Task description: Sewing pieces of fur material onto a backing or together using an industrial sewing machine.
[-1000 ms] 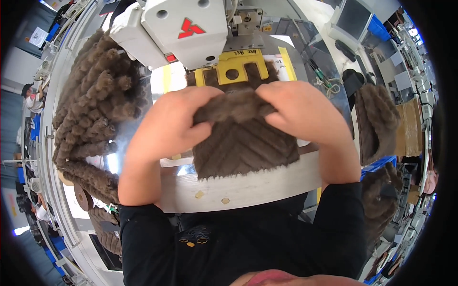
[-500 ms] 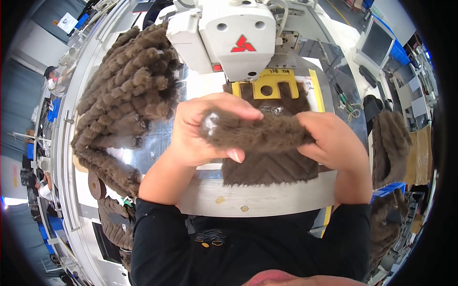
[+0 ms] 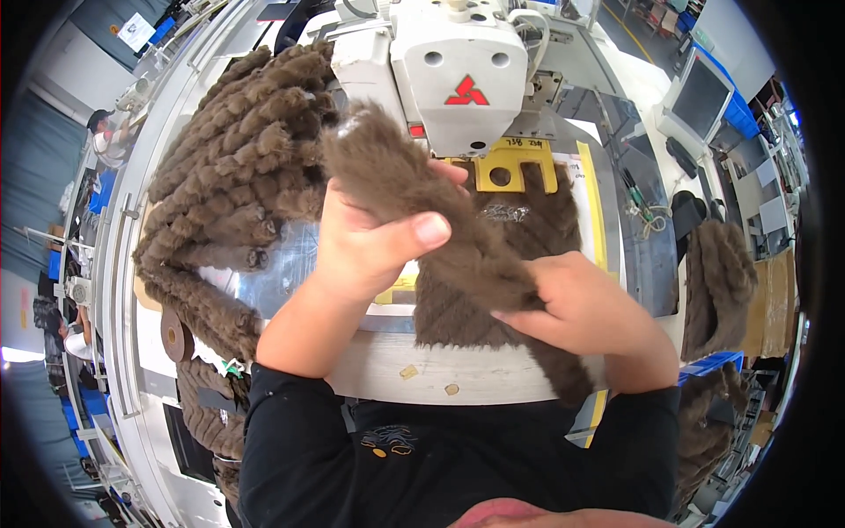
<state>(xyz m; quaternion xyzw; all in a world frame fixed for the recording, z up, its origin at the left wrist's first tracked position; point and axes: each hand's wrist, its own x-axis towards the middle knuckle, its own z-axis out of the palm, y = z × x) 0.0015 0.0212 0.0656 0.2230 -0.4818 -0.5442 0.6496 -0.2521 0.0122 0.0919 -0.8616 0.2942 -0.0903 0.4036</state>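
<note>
A long strip or tube of brown fur (image 3: 480, 260) slants across my view, its upper end near the white sewing machine head (image 3: 458, 62) and its lower end hanging past the table's front edge. My left hand (image 3: 348, 246) is closed round its upper part, thumb on top. Lower down, my right hand (image 3: 576, 304) grips it between thumb and fingers. Beneath, a flat brown fur panel (image 3: 453, 308) lies on the machine bed, partly covered by the held strip. A yellow template plate (image 3: 539, 176) with a round hole rests on the panel's far end.
A big heap of ribbed brown fur (image 3: 238, 150) fills the left side of the table. A brown roll (image 3: 176, 334) sits by the front left. More fur pieces (image 3: 717, 282) hang at the right, near a monitor (image 3: 695, 92) and green-handled snips (image 3: 635, 195).
The fur strip went from level to slanting, its left end raised and a tail now hanging at lower right. My left hand rose; my right hand moved down. The view shifted slightly.
</note>
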